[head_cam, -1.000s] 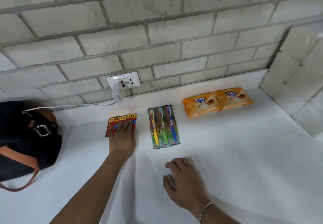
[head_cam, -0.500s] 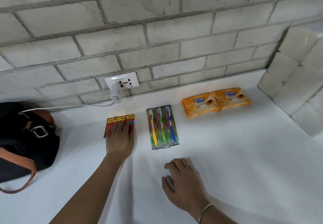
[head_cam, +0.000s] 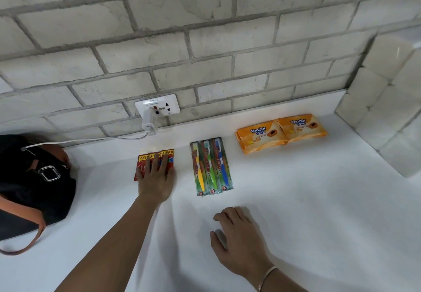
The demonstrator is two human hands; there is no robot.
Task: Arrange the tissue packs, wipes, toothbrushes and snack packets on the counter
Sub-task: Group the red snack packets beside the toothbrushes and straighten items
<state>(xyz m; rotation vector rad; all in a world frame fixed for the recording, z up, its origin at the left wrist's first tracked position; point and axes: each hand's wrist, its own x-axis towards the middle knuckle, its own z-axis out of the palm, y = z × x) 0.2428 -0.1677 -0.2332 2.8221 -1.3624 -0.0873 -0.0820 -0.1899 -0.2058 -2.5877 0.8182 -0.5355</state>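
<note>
Your left hand (head_cam: pixel 157 184) lays straight fingers (head_cam: pixel 156 163) flat on the snack packets (head_cam: pixel 140 169), centre left on the worktop (head_cam: pixel 319 200), which look light and slippery, so pinch their edges while your right hand (head_cam: pixel 239 239) rests empty.

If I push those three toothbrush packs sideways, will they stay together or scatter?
Probably scatter: the toothbrush packs look like three separate sleeves lying side by side. Glossy wrap on the smooth white counter should slide easily. Flat, so unlikely to roll.
</note>
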